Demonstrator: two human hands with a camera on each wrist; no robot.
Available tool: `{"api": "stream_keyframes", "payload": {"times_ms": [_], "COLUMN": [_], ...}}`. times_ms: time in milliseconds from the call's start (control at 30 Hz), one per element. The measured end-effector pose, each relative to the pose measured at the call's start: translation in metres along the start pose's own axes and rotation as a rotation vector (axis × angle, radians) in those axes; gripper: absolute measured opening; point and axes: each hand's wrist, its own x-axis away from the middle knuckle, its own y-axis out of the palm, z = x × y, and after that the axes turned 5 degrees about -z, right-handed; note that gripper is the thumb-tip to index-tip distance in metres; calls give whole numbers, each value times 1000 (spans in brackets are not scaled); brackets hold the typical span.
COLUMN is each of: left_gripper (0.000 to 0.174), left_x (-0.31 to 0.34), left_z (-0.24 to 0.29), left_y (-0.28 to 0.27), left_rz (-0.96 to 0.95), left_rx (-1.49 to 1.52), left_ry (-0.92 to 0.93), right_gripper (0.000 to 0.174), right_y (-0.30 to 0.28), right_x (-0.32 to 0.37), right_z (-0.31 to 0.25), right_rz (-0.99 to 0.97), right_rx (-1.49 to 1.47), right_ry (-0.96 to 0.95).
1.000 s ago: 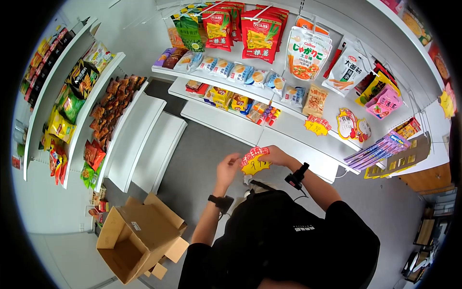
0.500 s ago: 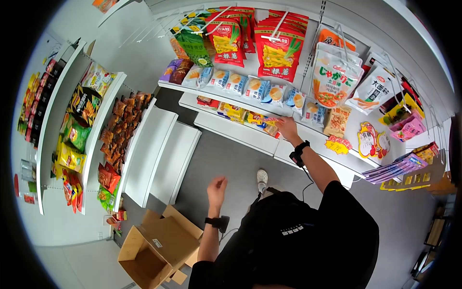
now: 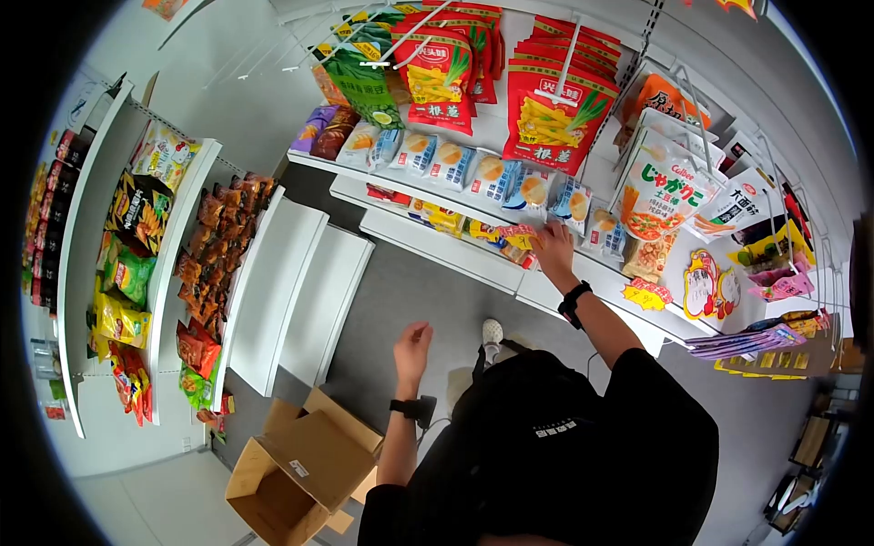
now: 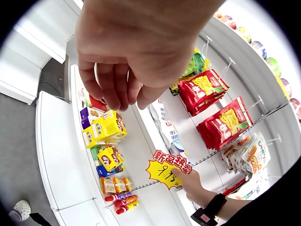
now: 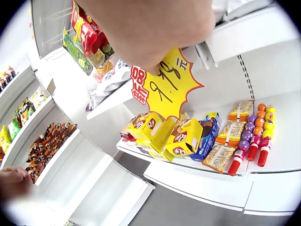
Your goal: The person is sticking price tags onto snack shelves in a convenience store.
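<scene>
A yellow, red-edged price card (image 5: 171, 87) is pinched by my right hand (image 3: 554, 254) at the edge of the shelf holding blue-and-white packets (image 3: 492, 178). In the left wrist view the card (image 4: 165, 170) lies against that shelf's front edge, with the right hand (image 4: 189, 182) at its side. Below it, yellow boxes (image 5: 184, 139) and candy tubes (image 5: 258, 134) stand on the lower shelf. My left hand (image 3: 411, 352) hangs over the floor, holding nothing, its fingers loosely bent.
Red snack bags (image 3: 557, 116) hang above the packets. Another price card (image 3: 646, 294) is on the shelf edge to the right. A cardboard box (image 3: 314, 448) stands open on the floor at lower left. Stocked side shelves (image 3: 241, 300) rise at the left.
The right hand has carried the price card from between both hands in front of the body to the shelf edge. The left hand has let go and dropped back slightly; the head view has shifted.
</scene>
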Motion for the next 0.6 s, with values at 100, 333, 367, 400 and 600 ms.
{"api": "stream_keyframes", "payload": {"times_ms": [100, 333, 367, 400, 600], "left_gripper": [21, 21, 21, 21, 20], "left_x": [-12, -22, -24, -25, -19], "left_z": [-2, 3, 3, 3, 5], "left_y": [8, 11, 9, 7, -10], "left_rz": [-26, -61, -70, -72, -50], "left_rx": [18, 22, 25, 10, 3], "left_ry": [17, 23, 21, 31, 64], "right_gripper": [25, 32, 33, 33, 37], "right_y": [3, 1, 3, 4, 3], "right_x": [-3, -5, -4, -3, -3], "right_z": [0, 6, 5, 3, -6], "right_rz": [126, 51, 48, 47, 10], "right_rx": [46, 55, 73, 90, 129], "right_ry": [-17, 39, 57, 74, 204]}}
